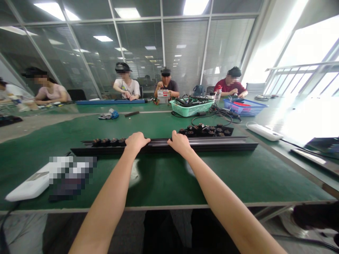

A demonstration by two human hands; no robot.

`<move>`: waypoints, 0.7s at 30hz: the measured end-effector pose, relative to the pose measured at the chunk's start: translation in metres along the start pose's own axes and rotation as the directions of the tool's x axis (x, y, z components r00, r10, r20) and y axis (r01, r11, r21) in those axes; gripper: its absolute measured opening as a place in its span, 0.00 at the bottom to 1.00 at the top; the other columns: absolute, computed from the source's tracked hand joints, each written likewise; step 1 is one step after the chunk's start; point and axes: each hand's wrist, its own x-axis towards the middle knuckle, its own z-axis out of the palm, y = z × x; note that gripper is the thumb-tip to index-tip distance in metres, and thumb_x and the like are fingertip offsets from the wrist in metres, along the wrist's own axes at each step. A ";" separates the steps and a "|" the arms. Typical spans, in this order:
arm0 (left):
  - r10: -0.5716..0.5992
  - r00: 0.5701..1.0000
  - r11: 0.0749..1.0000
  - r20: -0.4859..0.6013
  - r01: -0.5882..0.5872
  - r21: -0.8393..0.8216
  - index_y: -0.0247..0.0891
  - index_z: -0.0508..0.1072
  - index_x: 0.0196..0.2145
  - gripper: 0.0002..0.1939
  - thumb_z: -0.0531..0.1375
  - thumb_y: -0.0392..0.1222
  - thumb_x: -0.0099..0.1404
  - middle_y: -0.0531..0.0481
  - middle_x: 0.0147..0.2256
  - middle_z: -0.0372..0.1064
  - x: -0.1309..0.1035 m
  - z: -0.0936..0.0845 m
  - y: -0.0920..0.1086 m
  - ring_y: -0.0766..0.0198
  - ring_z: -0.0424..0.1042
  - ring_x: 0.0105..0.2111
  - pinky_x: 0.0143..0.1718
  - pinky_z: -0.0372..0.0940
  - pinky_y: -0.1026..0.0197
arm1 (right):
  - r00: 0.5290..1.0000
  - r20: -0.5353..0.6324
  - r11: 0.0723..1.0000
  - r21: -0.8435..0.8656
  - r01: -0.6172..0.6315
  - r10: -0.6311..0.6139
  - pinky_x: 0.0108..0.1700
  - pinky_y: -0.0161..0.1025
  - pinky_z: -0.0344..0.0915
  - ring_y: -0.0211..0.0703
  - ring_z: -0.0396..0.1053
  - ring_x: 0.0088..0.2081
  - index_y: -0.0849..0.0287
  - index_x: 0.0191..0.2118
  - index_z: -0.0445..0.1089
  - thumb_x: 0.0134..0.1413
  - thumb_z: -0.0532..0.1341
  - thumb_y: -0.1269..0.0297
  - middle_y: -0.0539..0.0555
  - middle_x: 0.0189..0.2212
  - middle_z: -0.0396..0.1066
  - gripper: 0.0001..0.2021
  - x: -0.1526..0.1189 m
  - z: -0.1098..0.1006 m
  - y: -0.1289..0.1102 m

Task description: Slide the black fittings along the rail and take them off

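A long black channel rail (219, 141) lies crosswise on the green table (169, 183). Several black round parts (106, 142) sit in its left stretch. My left hand (136, 141) is closed over the rail just right of those parts, its thumb pointing right. To the right of it, my right hand (180, 142) grips the same rail from above. A stretch of rail shows between the two hands. Behind the rail's right half stands a group of similar black parts (206, 130). The fingers beyond the rail are mostly hidden.
A green basket (190, 109) of cables and a blue basket (245, 108) stand farther back. White power strips lie at left (34, 181) and right (265, 131). A dark blurred object (74, 180) is at front left. Several people sit across the table.
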 end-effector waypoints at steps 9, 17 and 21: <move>0.006 1.000 1.000 -0.002 -0.006 0.003 0.33 0.80 0.55 0.30 0.58 0.59 0.68 0.30 0.55 0.77 0.000 -0.001 -0.001 0.40 0.77 0.54 0.49 0.73 0.51 | 0.999 -0.025 0.999 -0.023 -0.023 0.022 0.53 0.44 0.65 0.57 0.76 0.53 0.64 0.52 0.70 0.68 0.55 0.64 0.68 0.48 0.79 0.13 -0.001 -0.004 0.002; 0.019 1.000 1.000 0.016 -0.019 0.000 0.31 0.78 0.57 0.30 0.56 0.58 0.70 0.28 0.56 0.76 0.002 0.001 -0.001 0.39 0.76 0.55 0.52 0.72 0.49 | 0.999 -0.014 0.999 -0.022 -0.039 0.039 0.51 0.45 0.66 0.57 0.77 0.53 0.64 0.52 0.71 0.68 0.55 0.63 0.67 0.48 0.79 0.14 -0.001 -0.009 0.007; 0.021 1.000 1.000 0.004 -0.021 0.008 0.32 0.79 0.56 0.30 0.56 0.58 0.70 0.29 0.55 0.77 0.005 0.003 -0.001 0.40 0.77 0.55 0.51 0.72 0.51 | 0.999 -0.029 0.999 -0.023 -0.042 0.042 0.52 0.45 0.66 0.58 0.76 0.53 0.65 0.52 0.71 0.68 0.56 0.64 0.67 0.48 0.79 0.14 -0.002 -0.009 0.006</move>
